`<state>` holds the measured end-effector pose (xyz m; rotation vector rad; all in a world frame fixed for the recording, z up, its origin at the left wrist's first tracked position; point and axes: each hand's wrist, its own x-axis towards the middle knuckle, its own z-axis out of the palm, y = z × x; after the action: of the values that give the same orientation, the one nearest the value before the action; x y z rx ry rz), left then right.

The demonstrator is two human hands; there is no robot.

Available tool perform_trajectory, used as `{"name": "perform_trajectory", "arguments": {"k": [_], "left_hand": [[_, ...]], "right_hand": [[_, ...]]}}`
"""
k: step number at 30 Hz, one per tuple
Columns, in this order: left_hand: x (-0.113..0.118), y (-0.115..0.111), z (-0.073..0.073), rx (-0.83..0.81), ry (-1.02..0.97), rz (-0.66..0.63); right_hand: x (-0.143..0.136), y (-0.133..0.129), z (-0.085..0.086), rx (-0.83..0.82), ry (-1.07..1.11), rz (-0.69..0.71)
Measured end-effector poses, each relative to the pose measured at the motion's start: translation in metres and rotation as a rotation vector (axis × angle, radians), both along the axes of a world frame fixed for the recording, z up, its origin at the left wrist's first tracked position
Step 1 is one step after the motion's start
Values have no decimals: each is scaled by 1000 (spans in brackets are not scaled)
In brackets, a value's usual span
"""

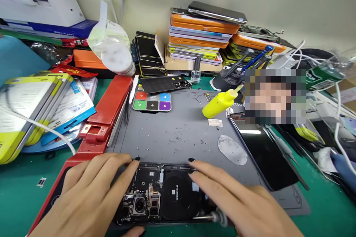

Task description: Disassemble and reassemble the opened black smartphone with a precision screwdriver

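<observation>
An opened phone [178,196], its camera module and round black coil showing, lies lengthwise at the front edge of the grey mat. My left hand [97,192] wraps round the phone's left end, fingertips at its top edge and thumb at the lower edge. Over the right part of the phone, my right hand [236,192] rests its extended fingertips near the top edge. Beneath my right hand a screwdriver [218,217] points left, its tip by the coil; the palm hides its handle.
A red tool [104,109] lies left of the grey mat [178,137]. Behind are a coloured screw tray [152,102] and a yellow bottle [218,104]. Another phone [261,148] lies at the right. Boxes [200,37] are stacked along the wall, and small screws dot the mat.
</observation>
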<state>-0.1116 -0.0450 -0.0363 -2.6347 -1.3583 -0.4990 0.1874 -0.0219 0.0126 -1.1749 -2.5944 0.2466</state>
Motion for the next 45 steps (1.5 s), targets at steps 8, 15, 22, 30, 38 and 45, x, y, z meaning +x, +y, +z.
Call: {"name": "perform_trajectory", "arguments": {"k": [8, 15, 22, 30, 38, 45], "left_hand": [[8, -2, -7, -90, -92, 93], [14, -6, -8, -102, -176, 127], [13, -7, -9, -121, -199, 133], [0, -8, -12, -160, -147, 105], [5, -7, -8, -221, -169, 134], [10, -9, -5, -238, -251, 136]], "right_hand": [[-29, 39, 17, -383, 257, -74], [-46, 60, 29, -514, 42, 30], [-67, 93, 32, -841, -99, 230], [-78, 100, 27, -1010, -135, 186], [-80, 95, 26, -941, -154, 139], [-58, 103, 40, -712, 45, 99]]}}
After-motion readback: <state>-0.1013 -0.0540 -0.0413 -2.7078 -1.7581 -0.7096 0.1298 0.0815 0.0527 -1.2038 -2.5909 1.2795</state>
